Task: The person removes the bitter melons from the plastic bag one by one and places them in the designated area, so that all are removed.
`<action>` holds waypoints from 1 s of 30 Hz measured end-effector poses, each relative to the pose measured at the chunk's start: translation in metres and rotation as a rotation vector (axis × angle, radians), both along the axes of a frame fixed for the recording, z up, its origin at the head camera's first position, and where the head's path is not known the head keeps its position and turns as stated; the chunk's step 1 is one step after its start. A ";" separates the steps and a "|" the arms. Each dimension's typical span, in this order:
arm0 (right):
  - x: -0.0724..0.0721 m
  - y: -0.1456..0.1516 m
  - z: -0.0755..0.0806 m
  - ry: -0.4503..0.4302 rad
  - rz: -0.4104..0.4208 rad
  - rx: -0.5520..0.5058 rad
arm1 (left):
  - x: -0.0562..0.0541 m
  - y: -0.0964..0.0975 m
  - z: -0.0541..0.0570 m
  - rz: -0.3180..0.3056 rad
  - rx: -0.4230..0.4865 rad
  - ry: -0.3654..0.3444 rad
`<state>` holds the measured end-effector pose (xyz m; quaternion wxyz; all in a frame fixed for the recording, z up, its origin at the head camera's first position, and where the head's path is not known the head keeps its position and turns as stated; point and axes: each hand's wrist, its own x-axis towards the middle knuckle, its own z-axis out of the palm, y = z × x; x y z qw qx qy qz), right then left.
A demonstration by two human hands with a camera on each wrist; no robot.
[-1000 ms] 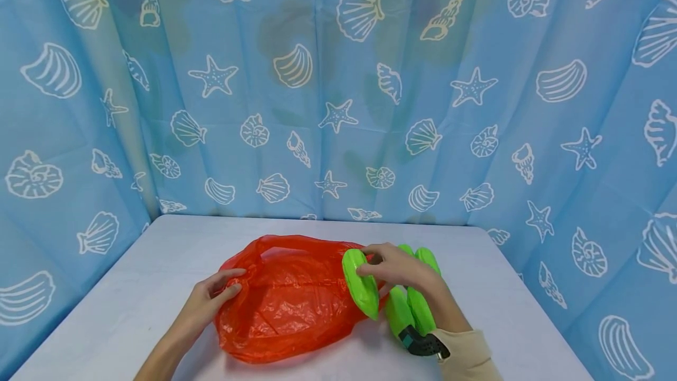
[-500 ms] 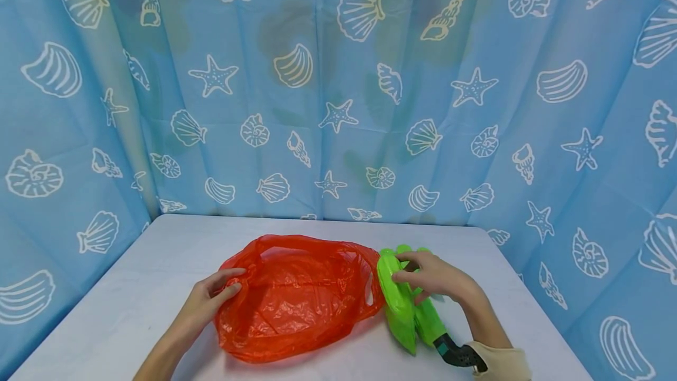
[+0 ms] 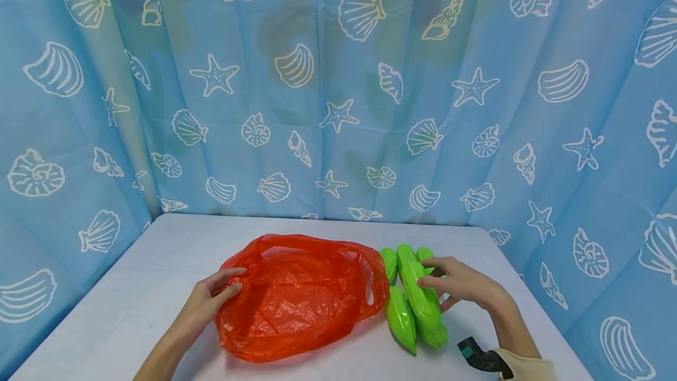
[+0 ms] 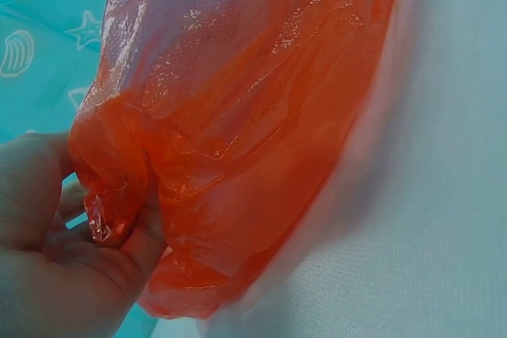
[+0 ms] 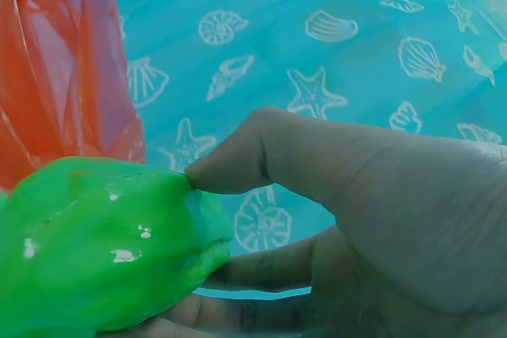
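Observation:
My left hand (image 3: 208, 297) pinches the left side of a translucent red plastic bag (image 3: 296, 304) between thumb and fingers. The bag lies puffed out with its mouth open, and a handle loop shows at its right. In the left wrist view the gathered film (image 4: 115, 195) sits between the fingers. My right hand (image 3: 460, 281) holds a long, glossy bright-green piece (image 3: 423, 304), shaped like a toy vegetable. The right wrist view has the thumb on top of the piece (image 5: 111, 235) and fingers beneath. More such green pieces (image 3: 402, 319) lie side by side around it.
Everything is on a white table (image 3: 127, 310), its far edge against a blue curtain (image 3: 338, 151) printed with white shells and starfish. The curtain also closes off both sides. A dark band (image 3: 483, 360) is on the right wrist, just above a beige sleeve (image 3: 526, 366).
My right hand has carried the green piece rightward from over the bag's right edge to the other green pieces. The left hand and bag stay in place.

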<state>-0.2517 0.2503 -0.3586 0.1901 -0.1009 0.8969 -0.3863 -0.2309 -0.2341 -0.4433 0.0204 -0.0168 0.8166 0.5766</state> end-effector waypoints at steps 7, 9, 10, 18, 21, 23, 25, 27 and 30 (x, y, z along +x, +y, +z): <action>0.003 0.018 0.001 -0.037 -0.013 0.028 | 0.000 0.001 0.001 0.002 0.003 -0.001; 0.004 0.022 0.000 -0.051 -0.020 0.035 | 0.000 0.001 0.000 0.001 0.005 -0.002; 0.004 0.024 0.000 -0.058 -0.025 0.039 | 0.000 0.002 0.000 0.000 0.005 -0.002; 0.003 0.041 -0.009 -0.107 -0.040 0.043 | -0.001 0.002 -0.002 0.008 -0.004 -0.003; 0.002 0.046 -0.013 -0.122 -0.037 0.041 | -0.001 0.002 -0.002 0.010 -0.005 -0.004; 0.002 0.048 -0.014 -0.131 -0.039 0.036 | 0.000 0.002 -0.002 0.010 -0.002 -0.005; 0.002 0.049 -0.015 -0.136 -0.047 0.039 | 0.000 0.002 -0.002 0.009 -0.002 -0.005; 0.002 0.050 -0.015 -0.142 -0.053 0.041 | 0.001 0.002 -0.001 0.008 -0.001 -0.005; 0.003 0.051 -0.014 -0.156 -0.065 0.049 | 0.001 0.001 0.000 0.006 -0.003 -0.003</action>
